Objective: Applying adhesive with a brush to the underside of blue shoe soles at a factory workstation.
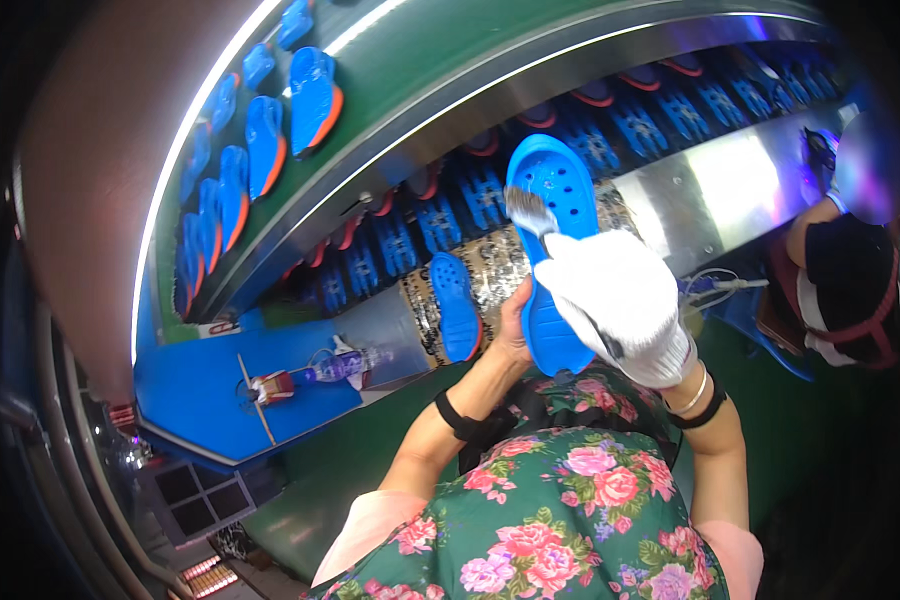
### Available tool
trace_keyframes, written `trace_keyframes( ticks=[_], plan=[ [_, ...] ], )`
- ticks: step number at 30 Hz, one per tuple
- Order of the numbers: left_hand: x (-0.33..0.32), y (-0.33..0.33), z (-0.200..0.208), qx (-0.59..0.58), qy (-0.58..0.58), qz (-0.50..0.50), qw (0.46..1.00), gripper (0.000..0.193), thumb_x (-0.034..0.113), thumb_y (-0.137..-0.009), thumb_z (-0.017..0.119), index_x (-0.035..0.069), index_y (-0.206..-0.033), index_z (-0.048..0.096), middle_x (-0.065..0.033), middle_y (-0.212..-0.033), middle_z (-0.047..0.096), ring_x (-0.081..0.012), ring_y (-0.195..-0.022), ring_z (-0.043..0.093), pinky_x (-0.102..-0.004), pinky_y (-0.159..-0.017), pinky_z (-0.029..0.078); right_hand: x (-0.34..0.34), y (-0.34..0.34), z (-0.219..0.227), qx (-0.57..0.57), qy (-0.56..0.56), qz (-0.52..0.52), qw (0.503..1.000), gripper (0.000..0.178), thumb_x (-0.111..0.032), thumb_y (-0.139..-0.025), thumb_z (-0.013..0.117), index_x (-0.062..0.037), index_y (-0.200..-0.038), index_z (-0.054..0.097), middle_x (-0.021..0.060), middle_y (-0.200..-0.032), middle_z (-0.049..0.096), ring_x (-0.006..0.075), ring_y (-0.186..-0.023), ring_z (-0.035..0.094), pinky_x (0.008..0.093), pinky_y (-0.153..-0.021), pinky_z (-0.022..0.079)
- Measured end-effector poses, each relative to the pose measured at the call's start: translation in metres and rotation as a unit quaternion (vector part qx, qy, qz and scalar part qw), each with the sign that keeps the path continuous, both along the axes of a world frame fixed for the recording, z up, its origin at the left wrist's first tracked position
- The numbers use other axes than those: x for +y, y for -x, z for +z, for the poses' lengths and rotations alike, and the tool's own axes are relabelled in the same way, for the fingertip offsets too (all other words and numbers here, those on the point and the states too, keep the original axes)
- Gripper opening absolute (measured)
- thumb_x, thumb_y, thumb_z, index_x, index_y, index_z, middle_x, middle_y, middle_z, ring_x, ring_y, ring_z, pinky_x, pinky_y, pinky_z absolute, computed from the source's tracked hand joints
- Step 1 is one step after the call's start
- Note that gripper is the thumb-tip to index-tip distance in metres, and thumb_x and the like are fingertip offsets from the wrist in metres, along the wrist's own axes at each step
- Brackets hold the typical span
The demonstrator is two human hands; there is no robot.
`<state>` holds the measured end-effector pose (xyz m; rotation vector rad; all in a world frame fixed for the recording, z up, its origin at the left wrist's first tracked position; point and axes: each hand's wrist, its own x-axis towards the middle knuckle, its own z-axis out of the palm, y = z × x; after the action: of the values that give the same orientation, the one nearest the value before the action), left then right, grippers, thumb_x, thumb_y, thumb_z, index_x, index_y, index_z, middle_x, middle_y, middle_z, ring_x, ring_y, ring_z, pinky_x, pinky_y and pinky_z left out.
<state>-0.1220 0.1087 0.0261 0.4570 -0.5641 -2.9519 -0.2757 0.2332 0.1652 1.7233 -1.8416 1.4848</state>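
A blue shoe sole with small holes in its front part stands lengthwise before me. My left hand, bare, grips it by the left edge near the middle; most of its fingers are hidden behind the sole. In a white knit glove, my right hand is closed around a brush whose handle is mostly covered. The brush's pale bristles touch or hover just over the sole's upper left edge; I cannot tell which. Left of my hands, a second blue sole with a red edge lies on the tape-covered ledge.
Beyond the ledge runs a row of blue soles and dark shoe parts. Above it, a green belt carries blue-and-orange soles. A plastic bottle lies on the blue panel. Another person sits at the right.
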Motion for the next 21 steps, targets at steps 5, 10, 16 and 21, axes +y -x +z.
trace_keyframes(
  ticks=[5,10,16,21],
  plan=[
    [-0.007,0.004,-0.001,0.017,-0.063,0.046,0.997,0.083,0.063,-0.094,0.058,0.010,-0.155,0.039,-0.0160,-0.150,0.051,-0.0359,-0.137,0.051,-0.0557,-0.116,0.040,-0.004,0.000,-0.012,-0.174,0.031,0.020,0.984,0.022,0.002,-0.075,0.080,-0.0042,-0.096,0.077,0.0131,-0.098,0.077,0.0256,-0.084,0.071,0.0354,-0.075,0.057],
    [-0.003,0.020,0.018,0.112,-0.112,0.031,0.987,0.090,0.066,-0.094,0.057,0.010,-0.158,0.032,-0.0168,-0.155,0.045,-0.0349,-0.140,0.048,-0.0552,-0.116,0.040,-0.001,-0.005,-0.024,-0.097,0.007,0.004,0.995,0.030,0.003,-0.074,0.079,-0.0035,-0.102,0.077,0.0159,-0.105,0.076,0.0278,-0.092,0.071,0.0366,-0.080,0.057],
    [-0.004,0.038,0.038,0.034,0.031,0.097,0.994,0.100,0.074,-0.088,0.059,0.009,-0.159,0.029,-0.0148,-0.156,0.044,-0.0350,-0.139,0.048,-0.0543,-0.115,0.041,-0.007,-0.005,-0.032,-0.250,0.045,0.024,0.967,0.021,0.006,-0.076,0.079,-0.0023,-0.095,0.077,0.0149,-0.101,0.077,0.0226,-0.086,0.071,0.0340,-0.079,0.057],
    [-0.010,0.043,0.035,0.077,0.052,0.090,0.992,0.095,0.073,-0.092,0.054,0.015,-0.162,0.026,-0.0125,-0.160,0.040,-0.0317,-0.144,0.043,-0.0525,-0.119,0.036,-0.002,-0.009,-0.044,-0.139,0.043,-0.003,0.989,0.024,0.001,-0.079,0.078,-0.0047,-0.103,0.077,0.0145,-0.105,0.076,0.0267,-0.093,0.072,0.0382,-0.082,0.057]
  ],
)
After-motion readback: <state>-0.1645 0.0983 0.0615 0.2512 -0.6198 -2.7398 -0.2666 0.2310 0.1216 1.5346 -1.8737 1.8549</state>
